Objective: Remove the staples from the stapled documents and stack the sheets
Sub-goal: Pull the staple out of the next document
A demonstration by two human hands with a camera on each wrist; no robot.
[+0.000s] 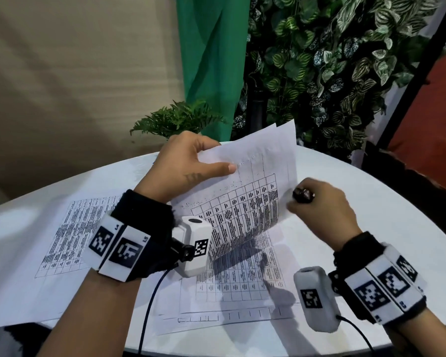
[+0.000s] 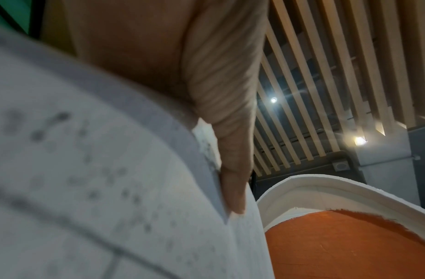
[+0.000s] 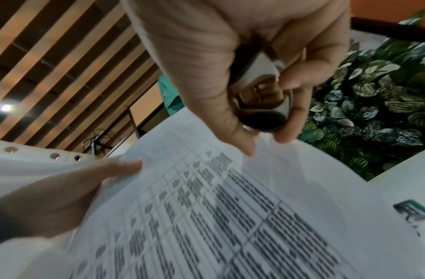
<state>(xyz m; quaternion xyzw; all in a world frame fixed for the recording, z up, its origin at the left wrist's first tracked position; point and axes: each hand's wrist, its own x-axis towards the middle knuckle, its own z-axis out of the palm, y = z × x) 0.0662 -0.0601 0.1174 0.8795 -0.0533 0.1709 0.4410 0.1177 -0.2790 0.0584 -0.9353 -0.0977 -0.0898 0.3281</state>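
My left hand (image 1: 191, 161) pinches the far left corner of a stapled document (image 1: 247, 197), a set of white sheets printed with a table, and lifts it off the table so that it curls upward. The thumb (image 2: 230, 169) lies on top of the paper (image 2: 87, 188). My right hand (image 1: 319, 204) grips a black and chrome staple remover (image 1: 303, 195) (image 3: 261, 102) beside the document's right edge (image 3: 230, 207). The left hand's fingers (image 3: 87, 181) show at the page's left edge. No staple is visible.
Loose printed sheets lie flat on the round white table (image 1: 371, 215): one at the left (image 1: 62, 243), others under the lifted document (image 1: 237, 284). A small fern (image 1: 178, 119) stands at the table's far edge, with a leafy plant wall (image 1: 332, 60) behind.
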